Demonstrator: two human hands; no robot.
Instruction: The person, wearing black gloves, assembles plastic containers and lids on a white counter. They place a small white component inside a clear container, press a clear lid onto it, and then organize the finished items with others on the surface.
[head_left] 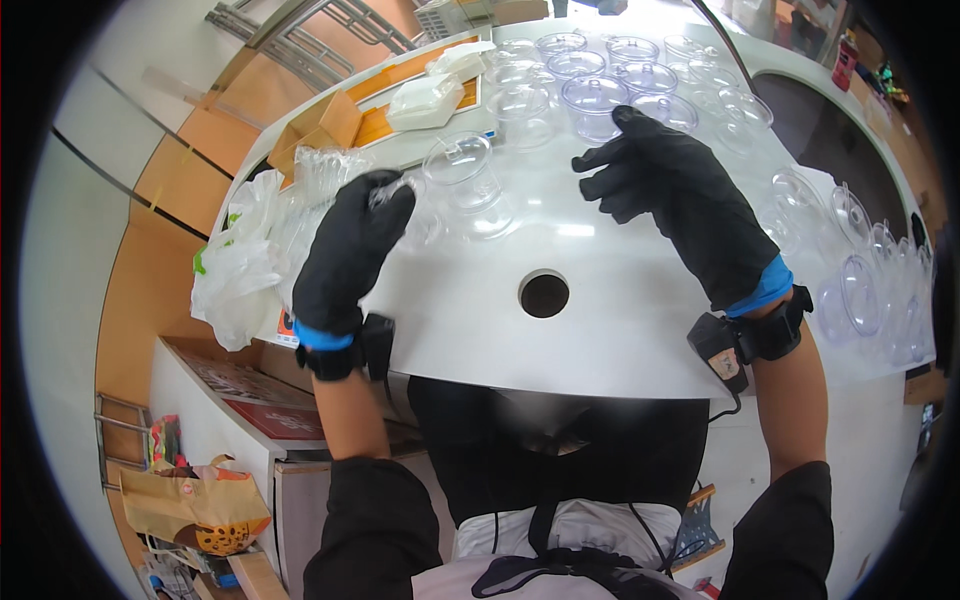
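Observation:
My left hand (pixel 352 243), in a black glove, has its fingers curled in at the table's left side. A round clear plastic piece (pixel 425 215) shows at its fingertips; whether it is a cup or a lid I cannot tell. Just right of it stands a clear plastic cup (pixel 470 188) with a round lid (pixel 458 158). My right hand (pixel 670 195), gloved too, hovers over the table with fingers apart and nothing in them. Its index finger overlaps the front of several clear lidded cups (pixel 597 95) at the far side.
The white table (pixel 470 320) has a round hole (pixel 545 294) near its front. More clear lids and cups (pixel 858 295) crowd the right edge. On the left lie plastic bags (pixel 240 265), an open cardboard box (pixel 315 130) and a wrapped white package (pixel 425 100). A paper bag (pixel 195 510) sits below.

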